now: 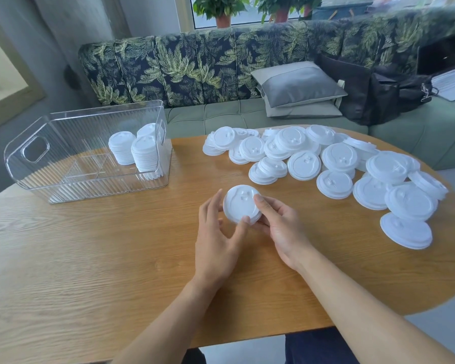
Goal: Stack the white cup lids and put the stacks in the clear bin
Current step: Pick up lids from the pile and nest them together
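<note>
A short stack of white cup lids (240, 203) sits between both hands above the middle of the wooden table (116, 245). My left hand (217, 237) holds its left and front edge with thumb and fingers. From the right side, my right hand (279, 224) grips it, thumb on the top lid. Several loose white lids (334, 164) lie spread over the table's right and far side. The clear ribbed bin (63, 164) stands at the far left and holds three lid stacks (142, 151) in its right end.
A leaf-patterned sofa (195, 67) with grey cushions (297, 85) and a black bag (378, 93) runs behind the table. Potted plants (221, 9) stand on the window sill. The table's near edge curves in front of my lap.
</note>
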Demonstrator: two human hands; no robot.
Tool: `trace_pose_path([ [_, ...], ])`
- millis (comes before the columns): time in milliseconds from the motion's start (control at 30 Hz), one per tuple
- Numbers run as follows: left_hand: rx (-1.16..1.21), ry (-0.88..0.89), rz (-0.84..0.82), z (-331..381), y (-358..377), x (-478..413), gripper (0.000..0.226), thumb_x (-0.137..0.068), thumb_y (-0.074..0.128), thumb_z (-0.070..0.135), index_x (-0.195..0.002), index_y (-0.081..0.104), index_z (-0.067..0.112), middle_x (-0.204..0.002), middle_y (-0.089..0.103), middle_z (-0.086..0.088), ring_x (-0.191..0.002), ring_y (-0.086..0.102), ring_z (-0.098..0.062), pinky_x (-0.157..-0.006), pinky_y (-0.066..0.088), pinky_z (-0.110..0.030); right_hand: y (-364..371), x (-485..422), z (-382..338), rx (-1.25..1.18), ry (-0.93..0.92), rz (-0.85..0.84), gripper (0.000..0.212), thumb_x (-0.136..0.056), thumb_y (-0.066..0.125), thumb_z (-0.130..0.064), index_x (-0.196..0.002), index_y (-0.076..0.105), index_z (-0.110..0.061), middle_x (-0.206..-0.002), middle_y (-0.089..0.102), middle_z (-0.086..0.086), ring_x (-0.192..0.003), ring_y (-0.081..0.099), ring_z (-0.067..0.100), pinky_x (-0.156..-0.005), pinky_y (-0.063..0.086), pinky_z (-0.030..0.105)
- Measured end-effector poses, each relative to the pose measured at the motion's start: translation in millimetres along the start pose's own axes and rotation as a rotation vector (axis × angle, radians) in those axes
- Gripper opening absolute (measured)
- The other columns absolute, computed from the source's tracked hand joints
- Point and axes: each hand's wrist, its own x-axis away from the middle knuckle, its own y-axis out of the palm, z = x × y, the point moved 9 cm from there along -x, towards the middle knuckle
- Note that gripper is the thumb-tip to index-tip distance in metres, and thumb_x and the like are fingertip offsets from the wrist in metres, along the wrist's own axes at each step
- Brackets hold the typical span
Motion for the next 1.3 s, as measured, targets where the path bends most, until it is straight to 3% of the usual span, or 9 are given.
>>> trace_pose_path([
  [200, -0.147, 0.032, -0.052, 3, 4, 0, 0.102, -0.079, 0.072, 0.066, -0.162, 0.023, 0.033, -0.155, 0.038, 0.019, -0.141, 0.034, 0.012, -0.096, 0.025, 0.007, 5, 1, 1, 0.087, 0.037, -0.028, 0.031, -0.089, 0.078, -0.034, -0.112, 0.076, -0.014, -0.089, 0.077, 0.001, -0.071, 0.066, 0.010, -0.061, 0.052, 0.019],
  [400, -0.211, 0.110, -0.090, 5, -4, 1, 0.095, -0.079, 0.072, 0.060, -0.159, 0.027, 0.034, -0.151, 0.036, 0.030, -0.141, 0.033, 0.015, -0.105, 0.026, 0.001, 10, 0, 1, 0.124, 0.053, -0.060, 0.023, -0.089, 0.078, -0.029, -0.106, 0.078, -0.014, -0.093, 0.078, 0.009, -0.081, 0.070, 0.020, -0.066, 0.057, 0.026],
  [500, -0.294, 0.148, -0.094, 4, -10, 1, 0.096, -0.081, 0.073, 0.064, -0.159, 0.030, 0.029, -0.158, 0.035, 0.020, -0.147, 0.030, 0.008, -0.112, 0.033, -0.013, 15, -1, 6, 0.111, 0.077, -0.057, 0.028, -0.087, 0.079, -0.029, -0.110, 0.077, -0.013, -0.100, 0.079, 0.013, -0.085, 0.071, 0.022, -0.072, 0.055, 0.031],
  [600, -0.324, 0.113, -0.050, 0, -23, -1, 0.092, -0.081, 0.072, 0.068, -0.156, 0.035, 0.031, -0.153, 0.039, 0.024, -0.140, 0.038, 0.008, -0.100, 0.039, -0.012, 26, 0, 14, 0.077, 0.097, -0.071, 0.034, -0.086, 0.081, -0.027, -0.115, 0.075, -0.011, -0.094, 0.079, 0.008, -0.077, 0.067, 0.019, -0.064, 0.054, 0.026],
  [700, -0.314, 0.078, -0.020, -6, -36, -4, 0.091, -0.078, 0.072, 0.072, -0.153, 0.036, 0.037, -0.147, 0.041, 0.031, -0.130, 0.049, 0.004, -0.088, 0.039, -0.009, 39, 1, 22, 0.038, 0.119, -0.143, 0.038, -0.084, 0.083, -0.017, -0.121, 0.073, -0.011, -0.097, 0.076, 0.012, -0.076, 0.062, 0.019, -0.076, 0.057, 0.028],
  [800, -0.308, 0.071, -0.014, -13, -46, -6, 0.092, -0.076, 0.077, 0.067, -0.152, 0.039, 0.035, -0.146, 0.045, 0.027, -0.127, 0.055, -0.001, -0.090, 0.045, -0.018, 50, 3, 26, 0.029, 0.137, -0.200, 0.043, -0.084, 0.083, -0.012, -0.125, 0.072, -0.010, -0.116, 0.075, 0.020, -0.090, 0.063, 0.027, -0.082, 0.057, 0.029],
  [967, -0.325, 0.057, -0.025, -23, -52, -5, 0.092, -0.076, 0.083, 0.059, -0.152, 0.040, 0.030, -0.147, 0.047, 0.022, -0.125, 0.057, -0.005, -0.091, 0.049, -0.022, 59, 6, 27, 0.069, 0.132, -0.243, 0.038, -0.089, 0.079, -0.012, -0.126, 0.072, -0.010, -0.119, 0.074, 0.022, -0.099, 0.065, 0.030, -0.090, 0.059, 0.032],
  [1167, -0.318, 0.071, -0.046, -17, -49, -2, 0.090, -0.078, 0.078, 0.063, -0.151, 0.030, 0.041, -0.143, 0.037, 0.035, -0.123, 0.047, 0.011, -0.083, 0.036, 0.004, 59, 7, 26, 0.002, 0.139, -0.214, 0.035, -0.084, 0.078, -0.030, -0.114, 0.079, -0.012, -0.109, 0.077, 0.015, -0.097, 0.066, 0.026, -0.078, 0.056, 0.027],
  [1300, -0.350, 0.114, -0.064, -14, -47, -2, 0.091, -0.080, 0.077, 0.060, -0.154, 0.029, 0.038, -0.155, 0.039, 0.026, -0.135, 0.042, 0.012, -0.083, 0.033, 0.009, 61, 6, 28, 0.001, 0.139, -0.202, 0.029, -0.082, 0.078, -0.038, -0.107, 0.082, -0.023, -0.112, 0.078, 0.014, -0.098, 0.075, 0.021, -0.079, 0.056, 0.027],
])
